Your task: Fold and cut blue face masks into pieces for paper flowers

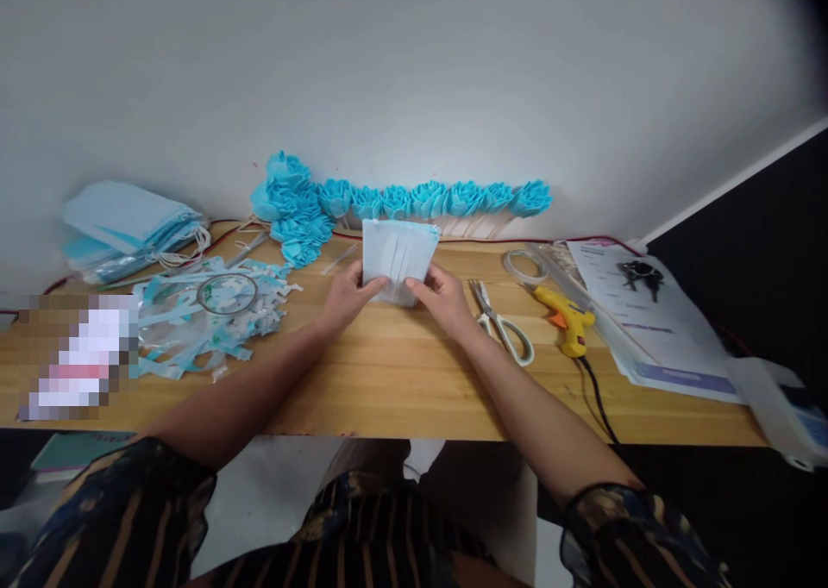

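Observation:
Between my two hands stands a small stack of pale blue-white pleated face masks, held upright above the wooden table. My left hand grips its left side, thumb across the near face. On the right side my right hand holds it the same way; the fingers behind are partly hidden. Close to my right hand lie scissors with white handles. Behind the stack, a row of bright blue flowers on thin sticks leans at the wall, with a heap of more flowers at its left end.
Blue and white scraps with a tape roll cover the left side, before a pile of face masks. Rightward lie a yellow glue gun with a black cord, another tape roll, printed papers and keys.

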`<state>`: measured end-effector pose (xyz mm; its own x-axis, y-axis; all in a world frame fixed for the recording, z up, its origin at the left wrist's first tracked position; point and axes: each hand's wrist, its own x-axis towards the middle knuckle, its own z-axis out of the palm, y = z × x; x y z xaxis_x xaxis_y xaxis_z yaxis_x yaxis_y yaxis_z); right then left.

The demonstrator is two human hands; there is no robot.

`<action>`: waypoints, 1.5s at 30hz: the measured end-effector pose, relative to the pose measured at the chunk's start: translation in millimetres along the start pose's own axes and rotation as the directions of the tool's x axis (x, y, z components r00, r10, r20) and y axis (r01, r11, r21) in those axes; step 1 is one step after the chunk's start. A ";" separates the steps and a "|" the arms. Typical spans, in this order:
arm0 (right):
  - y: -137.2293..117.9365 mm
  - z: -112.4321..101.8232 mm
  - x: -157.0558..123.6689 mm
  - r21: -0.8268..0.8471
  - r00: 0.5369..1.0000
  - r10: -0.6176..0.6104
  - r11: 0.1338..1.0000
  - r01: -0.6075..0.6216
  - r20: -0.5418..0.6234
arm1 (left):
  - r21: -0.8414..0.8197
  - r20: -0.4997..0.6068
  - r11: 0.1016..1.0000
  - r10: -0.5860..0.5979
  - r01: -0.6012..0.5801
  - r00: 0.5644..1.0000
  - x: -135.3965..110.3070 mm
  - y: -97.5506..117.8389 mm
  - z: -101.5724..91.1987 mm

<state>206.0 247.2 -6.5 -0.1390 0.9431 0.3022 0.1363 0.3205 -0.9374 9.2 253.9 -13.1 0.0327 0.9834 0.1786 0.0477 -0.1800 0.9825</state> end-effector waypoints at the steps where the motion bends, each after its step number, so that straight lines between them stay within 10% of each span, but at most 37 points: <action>1: -0.4 0.0 -0.1 0.009 1.000 -0.005 1.000 0.005 -0.003 | -0.002 0.002 1.000 -0.003 0.003 1.000 -0.5 0.4 -0.5; 36: -1.0 -0.4 0.8 -0.190 0.999 0.043 0.981 -0.040 0.014 | -0.080 0.072 0.995 -0.059 0.065 0.996 -1.3 -6.3 -0.1; 40: -16.3 -17.5 4.6 -0.519 0.996 -0.091 0.851 0.077 0.000 | -0.260 0.057 0.965 -0.022 0.036 0.998 1.3 -3.4 0.2; 45: -45.1 -39.6 5.4 -0.759 0.919 -0.300 0.526 0.384 0.257 | -0.350 -0.168 0.936 -0.037 -0.024 0.985 12.6 -8.1 -6.6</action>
<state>237.9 241.4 44.3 -0.4204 0.7477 0.5141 0.7627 0.5981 -0.2462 2.6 267.9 -18.5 -0.1369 0.9794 0.1484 -0.3060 -0.1843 0.9340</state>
